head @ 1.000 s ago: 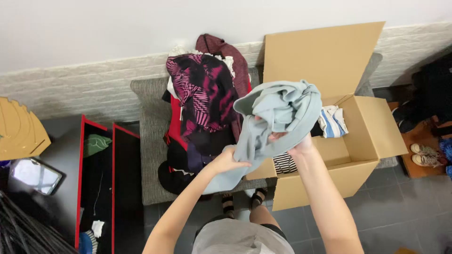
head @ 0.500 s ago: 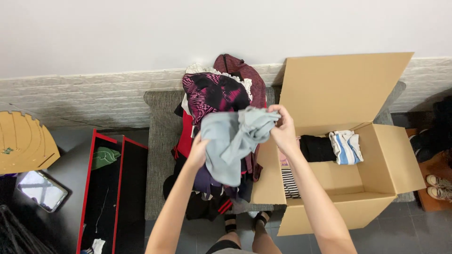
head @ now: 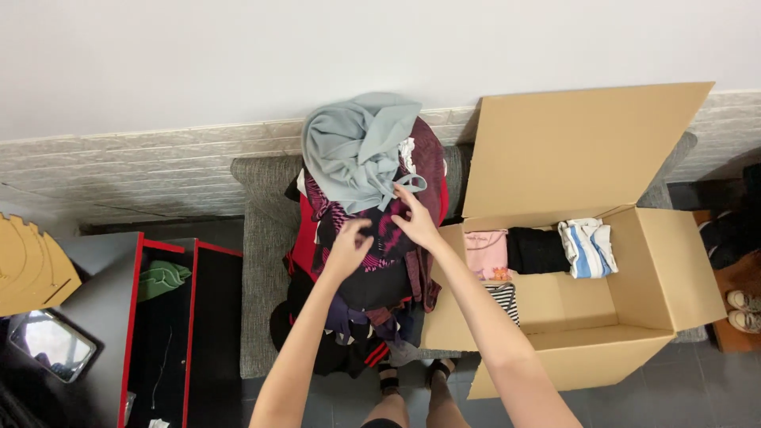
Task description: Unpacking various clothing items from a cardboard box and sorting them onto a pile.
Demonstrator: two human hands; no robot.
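At frame centre I see my left hand and right hand, fingers spread loosely, resting on the clothes pile below the grey garment.

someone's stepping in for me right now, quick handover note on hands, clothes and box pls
Left hand: empty, fingers resting on the dark patterned garment on the clothes pile.
Right hand: fingertips at the edge of the grey-blue garment, which lies crumpled on top of the pile; no firm grasp visible.
Cardboard box: open, beside the pile.
Done: folded pink piece, black piece, blue-and-white piece and striped piece sit in the box.
Left: the pile on the grey bench remains unfolded.
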